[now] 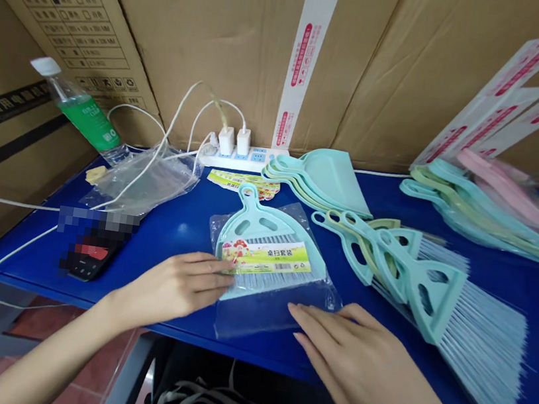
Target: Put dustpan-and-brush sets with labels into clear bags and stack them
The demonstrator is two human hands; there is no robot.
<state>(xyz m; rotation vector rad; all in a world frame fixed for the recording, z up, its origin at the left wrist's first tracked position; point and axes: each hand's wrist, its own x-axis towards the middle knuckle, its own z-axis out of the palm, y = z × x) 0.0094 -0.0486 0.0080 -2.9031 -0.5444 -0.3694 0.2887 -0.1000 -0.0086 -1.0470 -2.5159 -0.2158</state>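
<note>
A mint dustpan with a small brush point(265, 285) lies in a clear plastic bag point(253, 317) on the blue table, its handle pointing away from me. A yellow-green printed card point(269, 257) lies across the brush. My left hand point(182, 283) rests at the left side of the bag, fingers extended over the card's left end. Near the bag's lower right edge is my right hand point(353, 354), fingers stretched out flat and touching or just above the plastic. Neither hand grips anything.
Loose brushes point(437, 292) lie at right, stacked dustpans point(336, 178) behind. Bagged sets point(499, 207) are at the far right. A power strip point(245, 157), cards point(242, 183), empty bags point(152, 179), a bottle point(85, 116), cables and a phone point(91, 257) sit behind and left.
</note>
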